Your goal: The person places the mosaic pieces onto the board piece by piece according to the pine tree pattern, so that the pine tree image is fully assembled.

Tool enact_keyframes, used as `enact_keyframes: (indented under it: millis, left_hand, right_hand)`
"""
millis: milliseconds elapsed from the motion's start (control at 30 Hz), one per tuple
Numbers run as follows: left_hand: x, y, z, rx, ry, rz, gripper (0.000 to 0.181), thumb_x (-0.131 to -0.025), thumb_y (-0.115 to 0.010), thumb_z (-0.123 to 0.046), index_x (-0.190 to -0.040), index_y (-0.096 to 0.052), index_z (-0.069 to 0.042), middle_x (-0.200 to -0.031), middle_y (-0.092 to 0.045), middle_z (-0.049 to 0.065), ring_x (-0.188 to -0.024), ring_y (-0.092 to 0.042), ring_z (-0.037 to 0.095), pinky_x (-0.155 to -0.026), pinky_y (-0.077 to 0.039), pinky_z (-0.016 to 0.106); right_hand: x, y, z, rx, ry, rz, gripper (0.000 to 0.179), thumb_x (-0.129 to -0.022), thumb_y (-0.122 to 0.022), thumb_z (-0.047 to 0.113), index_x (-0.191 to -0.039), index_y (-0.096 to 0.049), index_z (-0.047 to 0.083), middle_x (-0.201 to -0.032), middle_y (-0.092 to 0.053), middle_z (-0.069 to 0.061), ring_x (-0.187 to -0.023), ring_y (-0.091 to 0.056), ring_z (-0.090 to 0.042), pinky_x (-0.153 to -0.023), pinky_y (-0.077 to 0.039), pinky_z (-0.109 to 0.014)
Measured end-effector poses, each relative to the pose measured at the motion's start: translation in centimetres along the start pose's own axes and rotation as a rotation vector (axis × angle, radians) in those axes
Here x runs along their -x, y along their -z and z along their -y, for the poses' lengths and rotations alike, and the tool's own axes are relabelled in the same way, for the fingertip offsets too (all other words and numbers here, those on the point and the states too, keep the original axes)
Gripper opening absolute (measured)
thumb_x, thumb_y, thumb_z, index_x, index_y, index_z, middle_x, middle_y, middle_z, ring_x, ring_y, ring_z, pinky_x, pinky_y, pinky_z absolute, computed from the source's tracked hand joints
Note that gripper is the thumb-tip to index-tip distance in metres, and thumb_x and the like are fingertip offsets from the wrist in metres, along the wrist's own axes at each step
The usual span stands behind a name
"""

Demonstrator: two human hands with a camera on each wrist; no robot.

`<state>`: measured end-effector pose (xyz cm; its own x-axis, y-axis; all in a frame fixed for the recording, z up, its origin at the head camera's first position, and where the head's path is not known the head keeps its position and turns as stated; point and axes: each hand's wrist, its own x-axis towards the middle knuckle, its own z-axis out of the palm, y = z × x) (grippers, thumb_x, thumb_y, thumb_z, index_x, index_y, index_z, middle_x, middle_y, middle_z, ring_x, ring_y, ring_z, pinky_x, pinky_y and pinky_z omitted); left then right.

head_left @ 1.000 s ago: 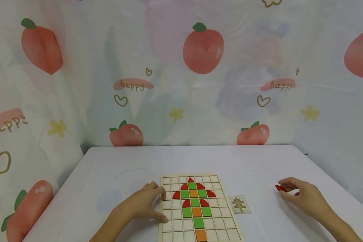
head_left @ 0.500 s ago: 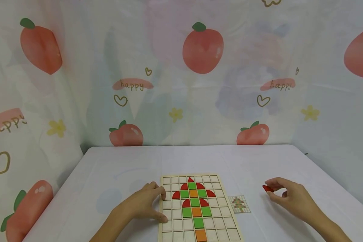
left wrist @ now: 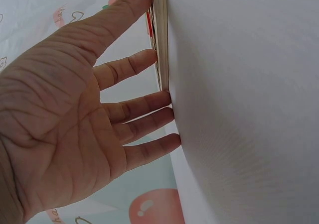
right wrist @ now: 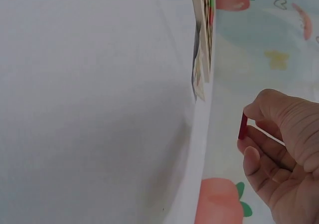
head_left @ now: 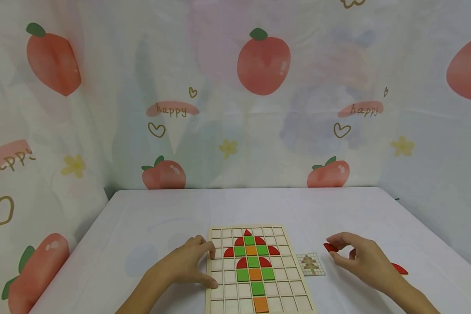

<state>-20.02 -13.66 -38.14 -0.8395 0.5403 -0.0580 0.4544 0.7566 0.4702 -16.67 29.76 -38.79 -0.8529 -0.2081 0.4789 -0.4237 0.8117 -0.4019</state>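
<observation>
My right hand [head_left: 363, 259] pinches a red quarter-circle tile [head_left: 331, 247] between thumb and fingertips, right of the board and above the table. In the right wrist view the red tile [right wrist: 242, 126] shows edge-on. My left hand [head_left: 184, 261] touches the left edge of a wooden grid board [head_left: 223, 293], thumb and fingers spread along it. The left wrist view shows that hand's fingers [left wrist: 142, 107] fairly straight against the board's side. Green and orange squares, red quarter circles and a red triangle [head_left: 247, 233] form a tree shape on the board.
A small picture card [head_left: 311, 264] with a tree pattern lies against the board's right side. Another red tile [head_left: 399, 268] lies beside my right forearm, partly hidden by it. Behind the white table [head_left: 161, 205] hangs a fruit-print cloth [head_left: 235, 122].
My right hand has moved left toward the board and card, carrying the red tile. Another red tile has come into view beside the forearm. The left hand has stayed still.
</observation>
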Motion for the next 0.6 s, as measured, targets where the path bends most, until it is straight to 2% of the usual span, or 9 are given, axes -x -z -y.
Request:
enact_keyframes:
  millis: [333, 600]
  left_hand:
    - [-0.2, -0.1, 0.1, -0.016, -0.001, -0.001, 0.054, -0.07, -0.093, -0.047, -0.105, -0.06, -0.022, -0.112, -0.053, -0.001, -0.104, -0.05, 0.02, -0.089, -0.052, 0.046]
    - [-0.1, 0.0, 0.0, -0.007, 0.006, 0.002, 0.054, -0.07, -0.093, -0.046, -0.105, -0.06, -0.021, -0.113, -0.054, 0.001, -0.107, -0.05, 0.022, -0.091, -0.052, 0.049]
  right_hand:
    - [-0.2, -1.5, 2.0, -0.077, 0.088, 0.032, 0.036, -0.075, -0.087, 0.001, -0.104, -0.072, 0.016, -0.093, -0.072, 0.016, -0.082, -0.061, -0.003, -0.06, -0.047, -0.022]
    - [-0.3, -2.6, 3.9, -0.144, 0.176, 0.091, 0.033, -0.078, -0.085, 0.003, -0.104, -0.071, 0.019, -0.094, -0.071, 0.015, -0.083, -0.061, -0.004, -0.059, -0.047, -0.021]
